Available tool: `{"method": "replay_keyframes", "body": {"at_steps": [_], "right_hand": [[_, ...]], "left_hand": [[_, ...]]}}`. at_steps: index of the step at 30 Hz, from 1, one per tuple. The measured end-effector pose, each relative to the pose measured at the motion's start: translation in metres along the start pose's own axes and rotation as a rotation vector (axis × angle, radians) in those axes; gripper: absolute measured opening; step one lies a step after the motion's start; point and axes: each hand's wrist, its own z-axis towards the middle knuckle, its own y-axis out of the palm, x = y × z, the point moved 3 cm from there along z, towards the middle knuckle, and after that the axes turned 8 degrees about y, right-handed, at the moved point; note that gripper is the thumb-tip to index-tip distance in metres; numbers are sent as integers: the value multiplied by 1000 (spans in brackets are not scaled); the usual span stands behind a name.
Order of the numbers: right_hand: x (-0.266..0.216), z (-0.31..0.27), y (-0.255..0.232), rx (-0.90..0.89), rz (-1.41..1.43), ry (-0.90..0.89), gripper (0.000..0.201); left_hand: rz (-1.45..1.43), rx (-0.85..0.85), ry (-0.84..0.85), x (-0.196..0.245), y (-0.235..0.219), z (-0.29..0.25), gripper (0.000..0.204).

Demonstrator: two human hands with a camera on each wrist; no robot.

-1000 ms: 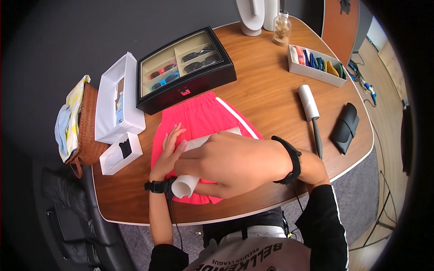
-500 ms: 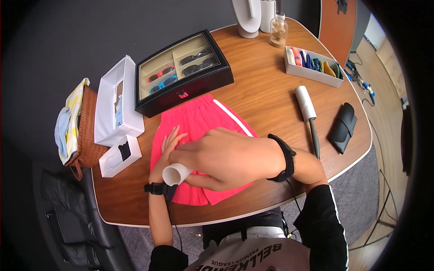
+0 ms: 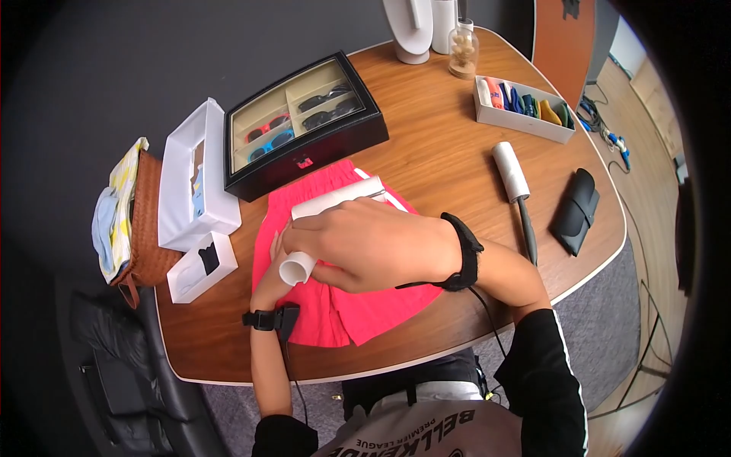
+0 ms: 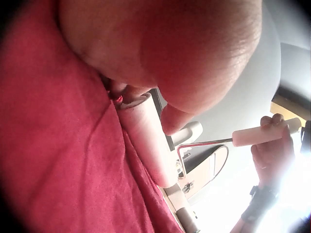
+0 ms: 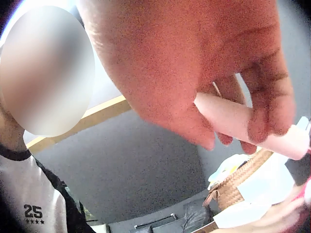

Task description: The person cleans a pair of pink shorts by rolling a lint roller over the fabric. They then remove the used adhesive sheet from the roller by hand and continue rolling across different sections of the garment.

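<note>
Two lint rollers: the held roller [image 3: 339, 196], its roll lying on one pair of pink shorts [image 3: 373, 320], and a spare roller [image 3: 511, 171] to the right on the tabletop [image 3: 449, 156]. One case [image 3: 346, 129] shows four sunglasses [image 3: 272, 143]. The right hand [image 3: 369, 242] is closed — fingers curled round the white handle [image 5: 228, 114]. The left hand [image 3: 272, 288] rests open on the shorts (most fingers hidden), thumb extended.

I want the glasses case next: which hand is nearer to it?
Right. The right hand, above the shorts, is left of the glasses case; the left hand is farther left.
</note>
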Motion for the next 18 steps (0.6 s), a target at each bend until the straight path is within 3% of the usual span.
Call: {"method": "replay_keyframes", "body": {"at_steps": [2,9,11,12,14,15,18], "right_hand": [[1,0,0,-1,-14,4,27],[3,3,-5,-19,34,21,26],[1,1,-7,-17,52,-14,26],[-1,-1,-6,-32,70,-36,25],[-8,-5,-8,-50,91,-62,25],[-14,-8,-11,-75,120,-65,24],[-25,-12,-14,-149,167,-82,24]], "left_hand": [[-233,-22,-214,-13,3,-6,78],[-234,-18,-216,21,-6,-2,80],[-338,149,-178,59,-17,-4,73],[-340,152,-180,51,-16,0,73],[-702,184,-172,30,-13,9,68],[-702,185,-173,32,-16,9,68],[-349,80,-140,39,-20,10,67]]}}
